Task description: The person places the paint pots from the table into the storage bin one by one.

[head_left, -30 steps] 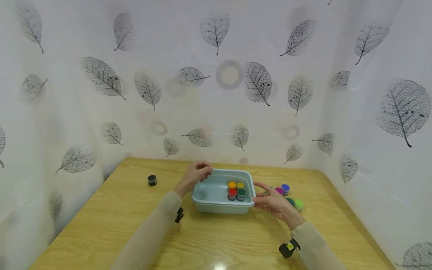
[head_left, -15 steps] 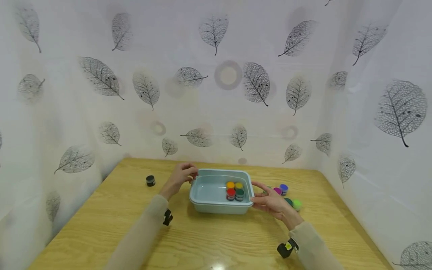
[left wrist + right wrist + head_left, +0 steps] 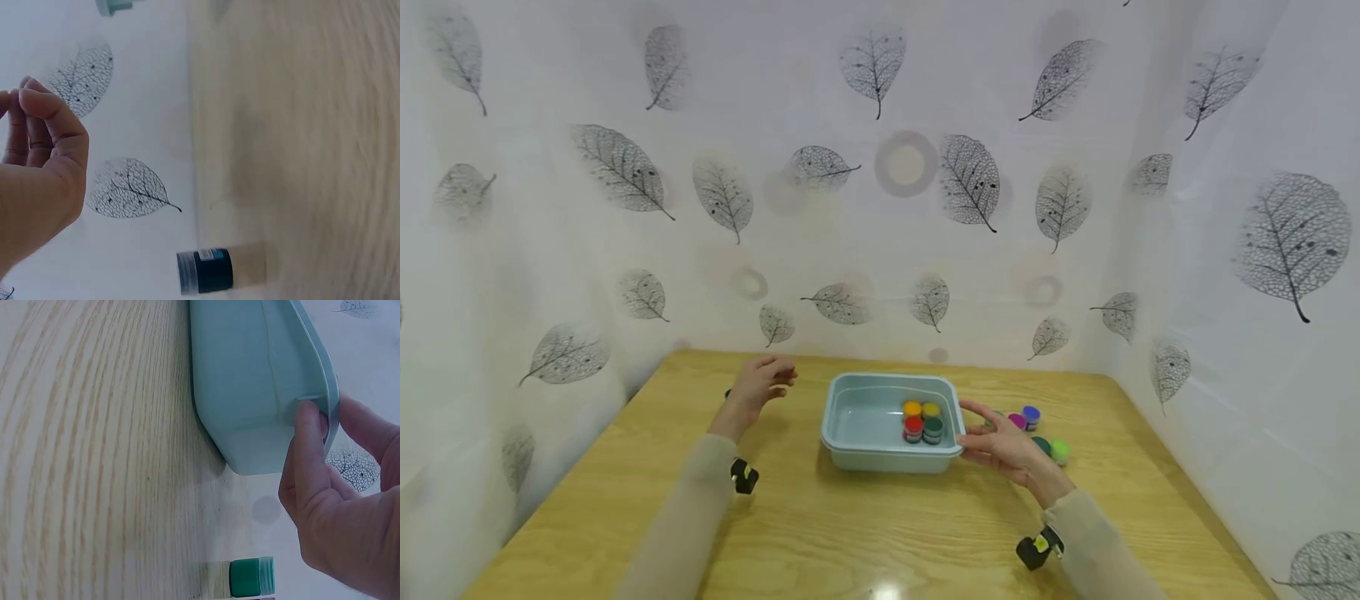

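A pale blue plastic basin [image 3: 891,461] stands mid-table. Inside it, towards the right, sit small paint jars with orange, yellow, red [image 3: 913,429] and dark green [image 3: 932,430] lids. My right hand [image 3: 1009,450] holds the basin's right rim, with fingertips [image 3: 307,415] under the lip. My left hand [image 3: 754,393] is in the air left of the basin, fingers loosely bent and holding nothing. A dark jar with a clear lid [image 3: 212,272] stands on the table near it; in the head view this jar is almost hidden behind the left hand.
Right of the basin, partly behind my right hand, several more jars stand on the wooden table [image 3: 850,533], with purple, blue [image 3: 1031,417], dark green and light green [image 3: 1059,452] lids. A leaf-patterned curtain [image 3: 865,233] encloses the table's back and sides.
My left hand has moved left, from over the basin's back left corner to in front of the dark jar. The right hand stays on the basin's rim.
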A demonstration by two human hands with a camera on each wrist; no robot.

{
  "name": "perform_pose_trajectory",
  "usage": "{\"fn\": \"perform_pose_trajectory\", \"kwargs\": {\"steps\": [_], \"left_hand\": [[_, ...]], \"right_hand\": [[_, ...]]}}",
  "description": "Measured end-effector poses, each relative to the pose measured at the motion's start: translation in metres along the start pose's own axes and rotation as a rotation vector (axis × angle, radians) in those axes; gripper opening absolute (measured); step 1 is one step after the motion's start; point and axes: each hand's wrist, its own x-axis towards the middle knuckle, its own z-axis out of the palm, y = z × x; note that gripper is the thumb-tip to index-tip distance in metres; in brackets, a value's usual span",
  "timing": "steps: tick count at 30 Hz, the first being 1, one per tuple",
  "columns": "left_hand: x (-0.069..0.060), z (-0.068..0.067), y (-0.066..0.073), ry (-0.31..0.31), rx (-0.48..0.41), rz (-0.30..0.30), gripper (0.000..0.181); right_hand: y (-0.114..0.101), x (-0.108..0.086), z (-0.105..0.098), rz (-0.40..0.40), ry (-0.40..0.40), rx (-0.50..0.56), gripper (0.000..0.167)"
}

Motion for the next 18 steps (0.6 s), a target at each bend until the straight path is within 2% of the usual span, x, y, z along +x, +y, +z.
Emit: {"fn": "perform_pose_trajectory", "kwargs": {"steps": [8,11,13,18], "left_hand": [[0.001,-0.022,-0.017,-0.002,0.038,-0.013,0.013],[-0.003,-0.032,-0.016,0.011,0.03,-0.006,0.017],[-0.009,-0.038,-0.009,0.034,0.003,-0.026,0.019],[-0.009,-0.058,-0.01,0.118,-0.047,-0.075,0.021]], "right_hand": [[0.003,0.001,-0.001,0.002,0.016,0.002,0.079],[0.004,0.001,0.0,-0.001,0.011,-0.002,0.079],[0.003,0.002,0.0,-0.004,0.01,-0.007,0.079],[0.001,0.001,-0.001,-0.004,0.019,-0.02,0.08]]}}
